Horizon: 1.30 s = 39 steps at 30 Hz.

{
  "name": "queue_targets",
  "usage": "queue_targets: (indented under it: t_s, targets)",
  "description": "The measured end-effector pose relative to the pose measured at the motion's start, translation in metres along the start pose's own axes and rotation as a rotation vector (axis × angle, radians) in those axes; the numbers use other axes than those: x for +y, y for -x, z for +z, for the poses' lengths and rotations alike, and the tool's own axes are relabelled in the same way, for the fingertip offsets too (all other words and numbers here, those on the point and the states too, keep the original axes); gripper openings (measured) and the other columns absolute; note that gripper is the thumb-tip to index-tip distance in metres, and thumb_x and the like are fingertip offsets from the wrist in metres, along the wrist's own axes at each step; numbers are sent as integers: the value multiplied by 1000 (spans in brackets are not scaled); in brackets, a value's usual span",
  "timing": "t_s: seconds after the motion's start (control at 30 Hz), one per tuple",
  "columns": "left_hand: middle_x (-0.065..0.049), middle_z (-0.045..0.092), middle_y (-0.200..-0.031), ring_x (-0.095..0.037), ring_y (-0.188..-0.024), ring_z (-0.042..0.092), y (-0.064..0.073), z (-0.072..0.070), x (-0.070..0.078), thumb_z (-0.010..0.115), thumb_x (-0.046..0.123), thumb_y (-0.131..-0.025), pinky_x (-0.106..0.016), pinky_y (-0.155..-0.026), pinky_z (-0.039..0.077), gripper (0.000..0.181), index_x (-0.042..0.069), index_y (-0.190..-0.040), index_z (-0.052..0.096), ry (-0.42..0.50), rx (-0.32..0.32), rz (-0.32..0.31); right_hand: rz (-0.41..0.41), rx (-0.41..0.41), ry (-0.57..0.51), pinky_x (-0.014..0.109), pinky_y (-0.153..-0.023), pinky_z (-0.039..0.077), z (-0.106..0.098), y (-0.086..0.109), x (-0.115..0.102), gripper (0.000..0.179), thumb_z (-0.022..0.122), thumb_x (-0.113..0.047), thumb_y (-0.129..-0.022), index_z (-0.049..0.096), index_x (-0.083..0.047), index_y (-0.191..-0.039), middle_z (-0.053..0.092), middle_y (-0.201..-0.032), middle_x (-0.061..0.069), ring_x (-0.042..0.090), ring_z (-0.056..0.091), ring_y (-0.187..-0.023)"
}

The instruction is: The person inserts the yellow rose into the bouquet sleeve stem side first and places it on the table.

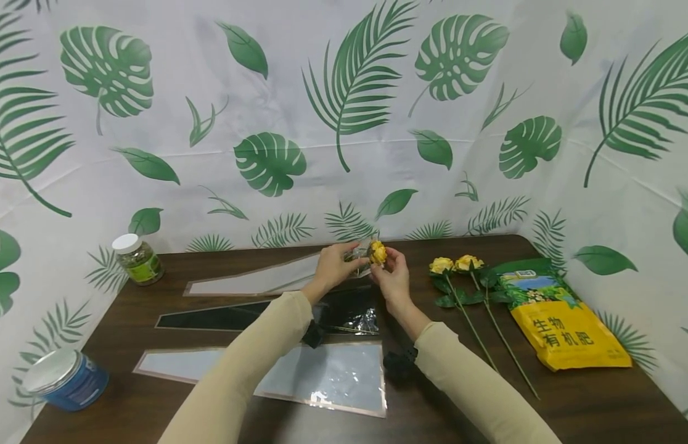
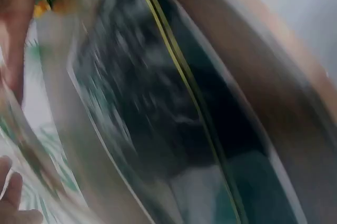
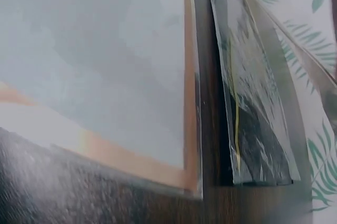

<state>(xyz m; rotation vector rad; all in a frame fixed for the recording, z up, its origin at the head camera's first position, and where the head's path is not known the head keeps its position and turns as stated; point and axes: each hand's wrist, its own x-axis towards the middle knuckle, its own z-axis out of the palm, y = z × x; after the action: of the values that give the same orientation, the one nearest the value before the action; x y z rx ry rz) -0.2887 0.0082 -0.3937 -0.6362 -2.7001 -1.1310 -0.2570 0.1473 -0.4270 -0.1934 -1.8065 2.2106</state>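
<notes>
At the back of the table my left hand point(image 1: 334, 266) holds the wide clear end of the rear white flower sleeve point(image 1: 283, 275). To its right my right hand point(image 1: 395, 281) pinches a yellow rose point(image 1: 378, 251) just below its bloom, at the sleeve's mouth. The rose's stem is hidden in the head view. Under my forearms lies a black tapered flower sleeve point(image 1: 222, 317), with a thin yellow-green line along it in the left wrist view. Nearer the front is a white flower sleeve point(image 1: 327, 373) with a pinkish border. The left wrist view is blurred.
Two yellow roses point(image 1: 455, 265) with long stems lie right of my hands, beside a yellow fertilizer bag point(image 1: 577, 333). A white-lidded jar point(image 1: 139, 262) stands at the back left, and a blue tin point(image 1: 69, 379) at the front left. A leaf-printed cloth point(image 1: 333, 203) hangs behind the table.
</notes>
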Motion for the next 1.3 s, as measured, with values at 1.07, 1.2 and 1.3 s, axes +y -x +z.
queue_targets:
  t_s: [1.07,1.2,1.3]
  targets:
    - [-10,32,-151,-37,-136,33,13,-16,-56,70,37,-82,-65,-105,21,74,16,-145,36,-138,-233,-68,129,34,142,13,-62,47,2,-11,2,33,60,4,-87,56,10,-120,56,-105,17,2,54,-72]
    - [-10,34,-150,-37,-135,34,13,-16,-59,69,37,-83,-66,-104,21,72,15,-144,38,-154,-231,-56,147,4,153,13,-63,48,4,-13,2,31,57,3,-89,56,14,-119,59,-119,26,2,57,-75]
    - [-9,32,-151,-37,-136,32,13,-16,-60,68,37,-84,-67,-105,19,73,16,-145,36,-162,-231,-57,167,-8,132,12,-62,48,4,-14,2,33,55,3,-91,53,16,-121,57,-124,27,0,57,-75]
